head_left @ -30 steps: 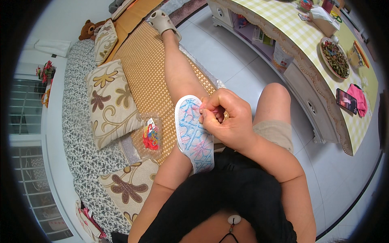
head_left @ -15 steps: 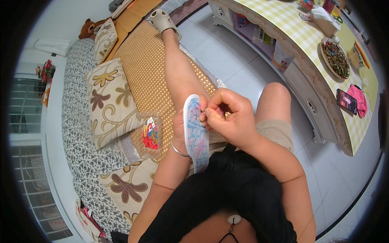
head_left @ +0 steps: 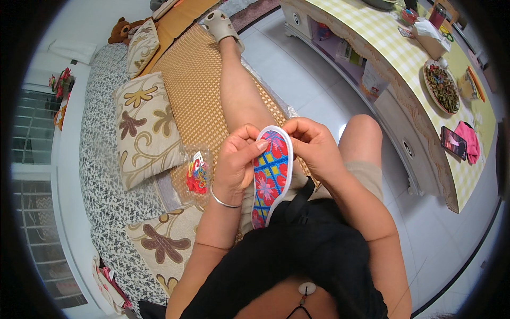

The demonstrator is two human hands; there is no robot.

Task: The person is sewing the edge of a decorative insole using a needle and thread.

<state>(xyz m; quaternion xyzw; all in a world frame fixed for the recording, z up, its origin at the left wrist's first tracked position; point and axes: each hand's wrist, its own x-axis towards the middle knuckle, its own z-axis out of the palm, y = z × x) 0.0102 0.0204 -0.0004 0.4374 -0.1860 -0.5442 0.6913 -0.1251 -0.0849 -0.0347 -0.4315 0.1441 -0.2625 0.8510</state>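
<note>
The cross-stitched insole (head_left: 273, 183), above the lap, had just turned: its colourful front replaced the pale blue-threaded back, so the pattern could be seen. The left hand (head_left: 235, 159) had its fingers clamped on it; the right hand (head_left: 317, 151) had its fingers at the upper rim, their grip unclear. Beyond the left wrist lay a clear bag of threads (head_left: 197, 179).

Left: couch (head_left: 103, 80) with black-and-white floral cover (head_left: 103, 181), patterned cushions (head_left: 143, 130), woven mat (head_left: 186, 74) and, at the far end, brown teddy bear (head_left: 119, 31). Right: bench (head_left: 397, 127) under yellow checked tablecloth (head_left: 366, 29), bearing tissue box (head_left: 431, 45) and, beside a pink cloth (head_left: 469, 139), a phone (head_left: 453, 143).
</note>
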